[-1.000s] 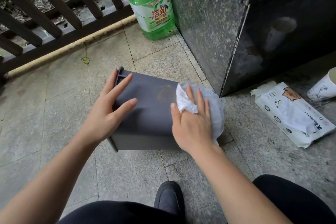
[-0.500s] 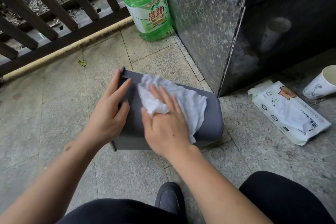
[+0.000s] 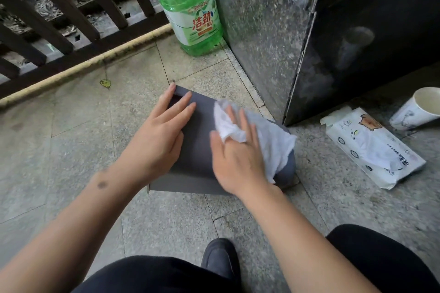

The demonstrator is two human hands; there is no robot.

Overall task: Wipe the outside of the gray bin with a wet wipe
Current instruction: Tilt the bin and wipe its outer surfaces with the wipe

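The gray bin [image 3: 197,145] lies on its side on the tiled floor, its open end toward the left. My left hand [image 3: 159,140] rests flat on the bin's upper side near the rim, fingers spread, steadying it. My right hand [image 3: 235,154] presses a crumpled white wet wipe [image 3: 271,140] against the same upper side, with part of the wipe bunched between thumb and fingers. The wipe trails to the right over the bin's rounded bottom end.
A green detergent jug [image 3: 192,12] stands by a dark railing [image 3: 71,19]. A granite block [image 3: 273,21] rises right behind the bin. A wet wipe pack [image 3: 371,147] and a paper cup [image 3: 419,107] lie at the right. My shoe [image 3: 220,259] is below.
My right hand slid the wipe left across the bin's side, from its bottom end toward the middle, and now sits slightly right of that. The left hand stayed on the rim end.
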